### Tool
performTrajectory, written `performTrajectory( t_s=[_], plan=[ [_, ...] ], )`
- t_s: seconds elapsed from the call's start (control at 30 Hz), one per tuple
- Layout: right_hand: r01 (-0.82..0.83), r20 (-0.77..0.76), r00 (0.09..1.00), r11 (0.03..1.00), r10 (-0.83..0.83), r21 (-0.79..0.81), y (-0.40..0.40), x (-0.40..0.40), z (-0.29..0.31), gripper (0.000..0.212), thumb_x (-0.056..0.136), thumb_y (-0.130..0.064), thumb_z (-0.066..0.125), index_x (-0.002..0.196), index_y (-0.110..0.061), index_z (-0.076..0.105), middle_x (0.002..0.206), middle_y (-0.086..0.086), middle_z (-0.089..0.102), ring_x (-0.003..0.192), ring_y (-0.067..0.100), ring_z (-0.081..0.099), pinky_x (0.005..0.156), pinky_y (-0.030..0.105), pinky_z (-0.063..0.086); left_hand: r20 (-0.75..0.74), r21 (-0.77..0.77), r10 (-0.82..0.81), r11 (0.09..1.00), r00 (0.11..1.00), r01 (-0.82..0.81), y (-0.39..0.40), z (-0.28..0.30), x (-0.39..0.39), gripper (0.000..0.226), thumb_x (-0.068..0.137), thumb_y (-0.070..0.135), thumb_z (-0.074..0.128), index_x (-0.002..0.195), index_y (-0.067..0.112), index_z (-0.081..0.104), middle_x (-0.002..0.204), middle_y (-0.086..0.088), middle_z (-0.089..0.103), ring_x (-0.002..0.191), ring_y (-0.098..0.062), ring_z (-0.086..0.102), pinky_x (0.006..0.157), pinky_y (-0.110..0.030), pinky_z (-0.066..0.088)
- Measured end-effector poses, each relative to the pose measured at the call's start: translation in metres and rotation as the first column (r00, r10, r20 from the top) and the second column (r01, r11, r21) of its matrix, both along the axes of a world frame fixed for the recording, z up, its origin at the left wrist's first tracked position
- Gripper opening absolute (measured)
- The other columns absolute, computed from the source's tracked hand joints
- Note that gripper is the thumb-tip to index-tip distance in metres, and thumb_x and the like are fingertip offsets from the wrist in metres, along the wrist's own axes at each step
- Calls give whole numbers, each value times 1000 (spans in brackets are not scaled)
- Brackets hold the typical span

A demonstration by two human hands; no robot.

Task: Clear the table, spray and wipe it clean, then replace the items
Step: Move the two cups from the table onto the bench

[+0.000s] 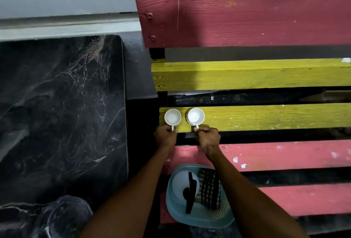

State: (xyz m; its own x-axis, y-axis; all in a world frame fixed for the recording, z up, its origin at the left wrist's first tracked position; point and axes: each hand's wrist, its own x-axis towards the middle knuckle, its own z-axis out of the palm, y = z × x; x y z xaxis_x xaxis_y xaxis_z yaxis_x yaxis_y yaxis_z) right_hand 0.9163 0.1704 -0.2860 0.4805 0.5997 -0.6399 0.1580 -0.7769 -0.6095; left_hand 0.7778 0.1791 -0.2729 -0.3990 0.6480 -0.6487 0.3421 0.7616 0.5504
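Head view showed left hand and right hand, fingers pinched on two light, breakable cups' handles, the likeliest safe hold.

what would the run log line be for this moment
left hand: grip on left cup handle | right hand: grip on right cup handle | both cups on yellow slat | basket below

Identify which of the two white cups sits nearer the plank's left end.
The small white ceramic cup held by the left hand; the other cup sits to its right.
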Motion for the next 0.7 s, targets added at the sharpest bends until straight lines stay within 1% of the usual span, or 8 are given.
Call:
performTrajectory(
  t_s=[0.1, 0.23, 0.3, 0.4, 0.47, 0.53, 0.63, 0.7],
  plan=[
    [-15, 3, 1000, 1000, 15, 11, -2, 0, 6, 10, 82, -13, 81, 75, -14, 74, 78, 1, 67, 83, 14, 59, 84, 23, 44, -38, -34, -63, 998, 997, 61, 0, 11, -1, 16, 82, 3, 76, 96, -5, 79, 98, -23, 79, 89, -20, 69, 72, -29, 46],
    [-112, 130, 986, 993, 109, 21, -13, 2, 29, 16, 85, -25, 80, 90, -10, 82, 83, 5, 75, 84, 12, 63, 69, 15, 34, -110, -109, -211, 974, 971, 200, -5, 35, -2, 25, 82, 5, 70, 106, 0, 77, 111, -23, 76, 111, -39, 70, 89, -42, 57],
    [-130, 163, 978, 991, 128, 7, -16, 1, 47, 14, 86, -19, 75, 93, -10, 82, 83, 8, 75, 85, 20, 67, 68, 17, 36, -113, -122, -227, 969, 967, 213, -9, 50, -2, 27, 84, 11, 72, 109, 2, 76, 117, -24, 73, 114, -41, 68, 91, -43, 58],
    [-203, 192, 961, 979, 197, 8, -14, -5, 82, 25, 84, -16, 69, 106, -7, 80, 101, 18, 78, 98, 33, 70, 78, 26, 45, -82, -107, -249, 965, 965, 240, -13, 79, -7, 28, 84, 17, 72, 109, 5, 76, 119, -22, 73, 114, -41, 69, 85, -39, 57],
    [-267, 213, 943, 963, 257, 21, -10, -14, 106, 33, 84, -15, 68, 115, -8, 78, 110, 19, 76, 102, 34, 71, 85, 29, 51, -61, -68, -275, 960, 960, 270, -14, 99, -12, 25, 85, 17, 71, 106, 6, 77, 118, -21, 74, 112, -40, 70, 79, -36, 55],
    [-310, 218, 932, 949, 290, 62, -11, -27, 135, 38, 82, -11, 64, 117, -9, 76, 109, 19, 77, 97, 32, 72, 84, 29, 54, -63, -16, -308, 951, 949, 307, -17, 124, -20, 22, 85, 14, 66, 103, 5, 76, 116, -22, 74, 110, -41, 70, 76, -33, 51],
    [-365, 235, 914, 922, 329, 129, -17, -52, 176, 35, 80, -11, 61, 110, -11, 78, 102, 18, 78, 89, 33, 72, 79, 33, 57, -63, 67, -386, 918, 920, 390, -21, 159, -34, 23, 86, 6, 59, 100, 1, 76, 113, -24, 74, 109, -40, 70, 83, -38, 55],
    [-375, 254, 911, 910, 325, 179, -24, -72, 204, 36, 81, -13, 63, 114, -11, 77, 109, 19, 77, 96, 36, 72, 84, 37, 58, -52, 126, -420, 897, 906, 423, -27, 184, -46, 24, 85, 5, 62, 103, 2, 77, 111, -22, 76, 109, -37, 71, 90, -42, 58]
  ],
)
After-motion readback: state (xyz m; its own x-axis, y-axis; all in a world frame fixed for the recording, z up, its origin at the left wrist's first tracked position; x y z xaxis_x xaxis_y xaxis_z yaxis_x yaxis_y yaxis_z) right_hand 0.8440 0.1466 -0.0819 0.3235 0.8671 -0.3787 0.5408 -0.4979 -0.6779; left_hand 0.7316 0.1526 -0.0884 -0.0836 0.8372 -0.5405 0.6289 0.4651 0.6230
